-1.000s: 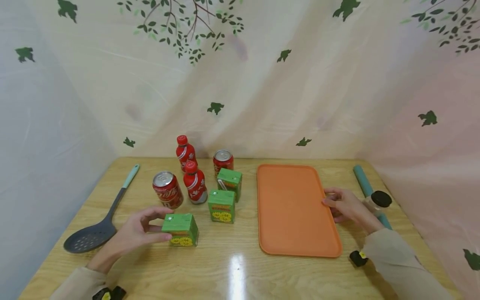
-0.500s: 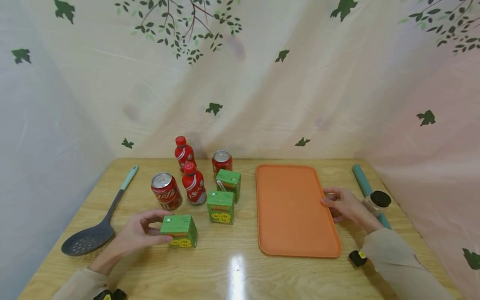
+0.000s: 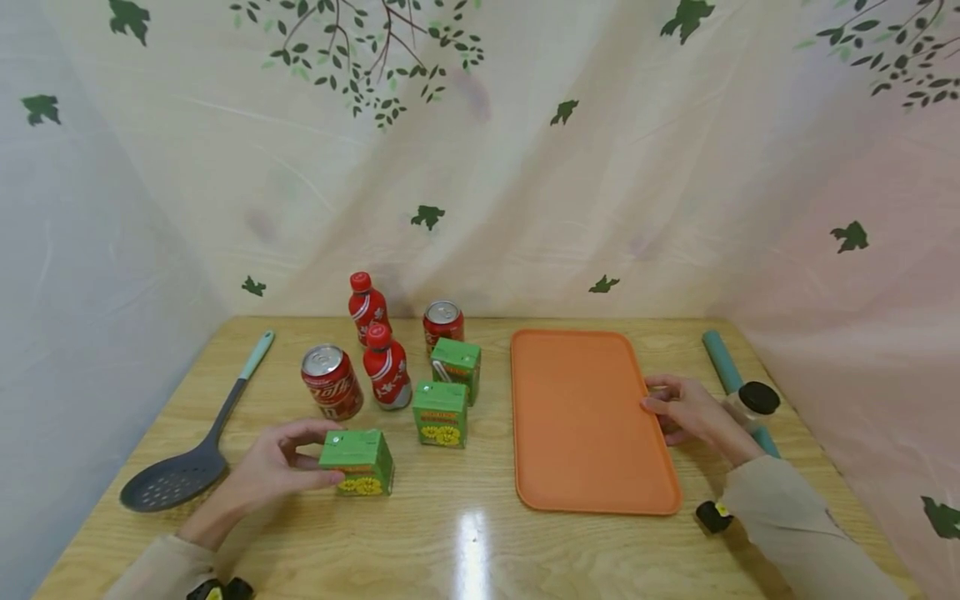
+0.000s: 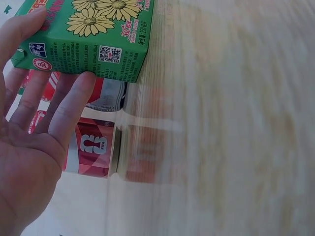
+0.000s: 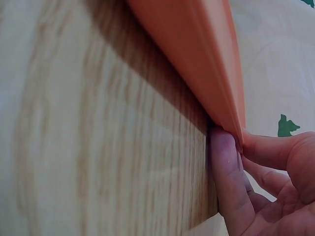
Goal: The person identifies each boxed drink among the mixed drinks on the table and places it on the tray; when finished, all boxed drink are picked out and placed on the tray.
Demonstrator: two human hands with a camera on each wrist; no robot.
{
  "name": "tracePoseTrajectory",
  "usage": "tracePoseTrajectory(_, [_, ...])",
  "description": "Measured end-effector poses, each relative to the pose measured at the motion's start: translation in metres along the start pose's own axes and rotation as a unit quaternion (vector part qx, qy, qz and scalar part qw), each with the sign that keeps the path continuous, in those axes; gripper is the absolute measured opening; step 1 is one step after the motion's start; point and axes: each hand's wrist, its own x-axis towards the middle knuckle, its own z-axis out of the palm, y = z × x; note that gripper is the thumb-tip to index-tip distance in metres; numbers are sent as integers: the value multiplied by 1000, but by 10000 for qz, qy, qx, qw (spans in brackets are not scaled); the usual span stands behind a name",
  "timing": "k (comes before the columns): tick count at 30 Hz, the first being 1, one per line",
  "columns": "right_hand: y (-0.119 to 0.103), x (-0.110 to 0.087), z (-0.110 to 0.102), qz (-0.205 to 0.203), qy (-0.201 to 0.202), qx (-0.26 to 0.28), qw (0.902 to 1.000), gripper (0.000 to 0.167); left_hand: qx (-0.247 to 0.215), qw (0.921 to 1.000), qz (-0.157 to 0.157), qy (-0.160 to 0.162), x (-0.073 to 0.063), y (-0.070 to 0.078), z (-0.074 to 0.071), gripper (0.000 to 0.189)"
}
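My left hand [image 3: 281,462] holds a green juice carton [image 3: 356,463] printed with yellow flowers, thumb on its front face and fingers behind it. In the left wrist view the carton [image 4: 101,39] is close over the wooden table, with the lower fingers spread beneath. At the right, my right hand [image 3: 693,412] pinches the right rim of an orange tray [image 3: 592,425], which lies on the table. The right wrist view shows the thumb and a finger meeting at that tray's edge [image 5: 206,64].
Two more green cartons [image 3: 440,415], two red bottles [image 3: 387,367] and two red cans [image 3: 332,383] stand behind the held carton. A slotted skimmer [image 3: 183,475] lies at the left. Beside my right forearm are a black-lidded jar [image 3: 753,404] and a teal rod [image 3: 722,362].
Everything in the head view shifts very slightly, as the camera moves. Both hands keep their holds, and the carton and tray stay in place.
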Motion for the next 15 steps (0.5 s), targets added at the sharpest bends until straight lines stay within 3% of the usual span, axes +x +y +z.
tracePoseTrajectory(15, [-2, -1, 0, -20, 5, -3, 10000, 59, -86, 9997, -108, 194, 0, 2, 3, 49])
